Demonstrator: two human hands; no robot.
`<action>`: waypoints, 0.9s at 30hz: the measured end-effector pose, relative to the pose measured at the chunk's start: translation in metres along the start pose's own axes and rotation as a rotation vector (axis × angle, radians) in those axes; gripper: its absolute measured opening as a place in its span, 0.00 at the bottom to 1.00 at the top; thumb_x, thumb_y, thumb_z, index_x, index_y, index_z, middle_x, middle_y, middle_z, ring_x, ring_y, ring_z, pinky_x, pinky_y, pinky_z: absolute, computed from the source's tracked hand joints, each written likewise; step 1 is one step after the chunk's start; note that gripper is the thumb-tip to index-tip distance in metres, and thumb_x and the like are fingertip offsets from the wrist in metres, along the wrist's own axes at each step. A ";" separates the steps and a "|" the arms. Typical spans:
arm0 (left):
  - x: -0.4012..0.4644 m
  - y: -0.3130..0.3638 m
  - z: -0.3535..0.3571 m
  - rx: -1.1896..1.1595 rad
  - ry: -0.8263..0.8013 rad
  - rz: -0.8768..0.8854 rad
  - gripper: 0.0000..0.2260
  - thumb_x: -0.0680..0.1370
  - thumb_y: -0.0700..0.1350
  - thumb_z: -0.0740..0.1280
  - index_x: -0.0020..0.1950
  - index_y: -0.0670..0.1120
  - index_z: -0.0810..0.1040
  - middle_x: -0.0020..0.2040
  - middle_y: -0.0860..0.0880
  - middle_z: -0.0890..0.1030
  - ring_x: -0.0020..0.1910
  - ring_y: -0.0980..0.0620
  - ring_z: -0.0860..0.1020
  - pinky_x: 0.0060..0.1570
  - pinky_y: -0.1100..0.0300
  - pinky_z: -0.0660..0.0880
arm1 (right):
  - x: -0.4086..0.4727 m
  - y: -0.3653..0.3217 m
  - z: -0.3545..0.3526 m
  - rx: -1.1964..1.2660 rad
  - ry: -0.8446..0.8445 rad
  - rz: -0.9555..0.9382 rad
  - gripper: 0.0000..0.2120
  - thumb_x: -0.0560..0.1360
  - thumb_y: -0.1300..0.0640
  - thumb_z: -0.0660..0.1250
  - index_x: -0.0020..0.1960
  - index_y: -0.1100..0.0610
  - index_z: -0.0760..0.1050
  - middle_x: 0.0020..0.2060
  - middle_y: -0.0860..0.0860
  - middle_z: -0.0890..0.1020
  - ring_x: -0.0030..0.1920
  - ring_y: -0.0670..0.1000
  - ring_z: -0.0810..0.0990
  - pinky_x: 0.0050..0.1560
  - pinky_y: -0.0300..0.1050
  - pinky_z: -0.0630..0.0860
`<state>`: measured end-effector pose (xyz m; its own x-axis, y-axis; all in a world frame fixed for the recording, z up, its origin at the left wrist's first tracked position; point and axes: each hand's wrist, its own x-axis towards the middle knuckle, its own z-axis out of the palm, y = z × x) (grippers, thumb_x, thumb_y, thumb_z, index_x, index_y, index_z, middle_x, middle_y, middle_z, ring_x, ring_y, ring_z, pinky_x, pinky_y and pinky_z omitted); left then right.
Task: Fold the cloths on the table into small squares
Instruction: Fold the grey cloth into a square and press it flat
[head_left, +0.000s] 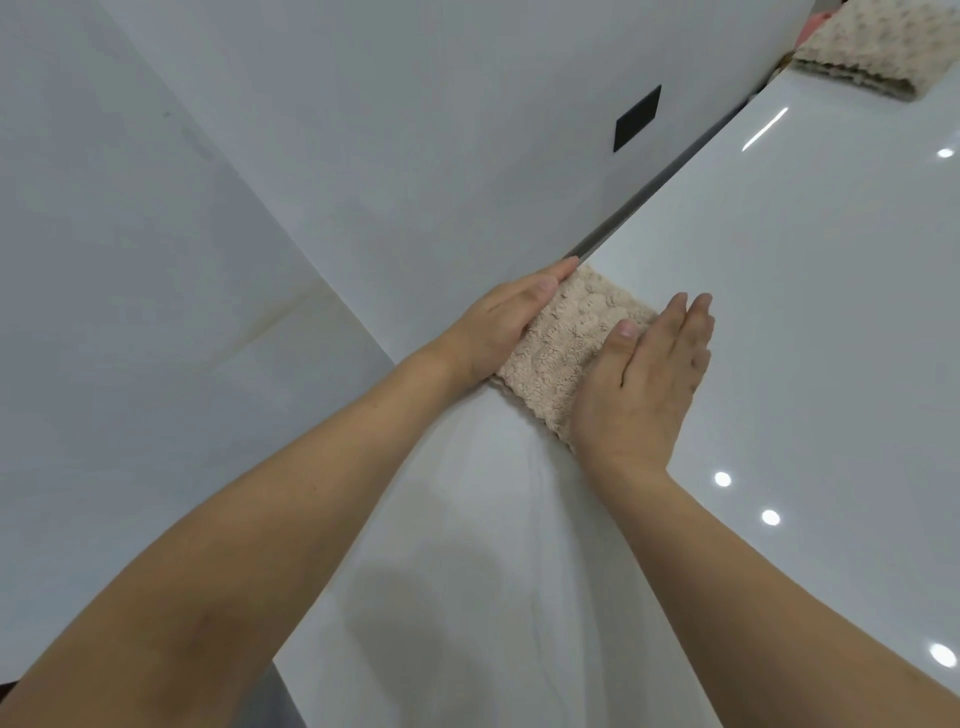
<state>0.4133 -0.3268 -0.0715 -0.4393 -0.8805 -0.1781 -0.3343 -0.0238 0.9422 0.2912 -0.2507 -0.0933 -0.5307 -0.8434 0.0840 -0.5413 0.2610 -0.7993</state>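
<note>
A beige, nubby cloth (569, 338), folded into a small rectangle, lies near the left edge of the glossy white table (779, 291). My left hand (498, 322) lies flat against the cloth's left side, fingers straight along the table edge. My right hand (649, 374) presses flat on the cloth's right part, fingers straight and together, thumb resting on top. Both hands cover the cloth's side edges. A second beige cloth (872, 47), folded in layers, sits at the table's far right corner.
The table edge runs diagonally from the far right toward me, with pale floor tiles (156, 312) to its left. A white wall panel with a black square (638, 118) stands beyond. Something pink (810, 23) shows behind the far cloth.
</note>
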 end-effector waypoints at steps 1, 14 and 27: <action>0.000 0.000 0.000 0.029 -0.007 0.005 0.19 0.86 0.45 0.52 0.76 0.43 0.65 0.76 0.51 0.67 0.75 0.60 0.64 0.76 0.60 0.57 | 0.000 0.000 0.000 -0.015 -0.003 -0.002 0.30 0.80 0.47 0.41 0.79 0.60 0.45 0.79 0.52 0.44 0.78 0.48 0.40 0.77 0.47 0.38; 0.004 -0.017 0.003 0.624 -0.045 0.158 0.23 0.85 0.45 0.54 0.80 0.45 0.57 0.81 0.48 0.55 0.79 0.56 0.52 0.76 0.67 0.47 | 0.010 0.013 -0.013 -0.453 -0.197 -0.137 0.29 0.81 0.50 0.44 0.78 0.61 0.46 0.79 0.55 0.47 0.78 0.54 0.42 0.77 0.53 0.40; 0.000 -0.017 0.008 0.750 0.027 0.246 0.23 0.85 0.45 0.54 0.80 0.43 0.57 0.80 0.45 0.57 0.79 0.53 0.55 0.76 0.63 0.51 | 0.014 0.028 -0.028 -0.591 -0.249 -0.276 0.30 0.80 0.47 0.41 0.78 0.62 0.50 0.78 0.58 0.54 0.78 0.57 0.49 0.77 0.54 0.44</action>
<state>0.4128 -0.3227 -0.0901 -0.5567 -0.8303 0.0268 -0.7071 0.4906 0.5093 0.2509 -0.2419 -0.0980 -0.1955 -0.9798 0.0422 -0.9366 0.1738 -0.3044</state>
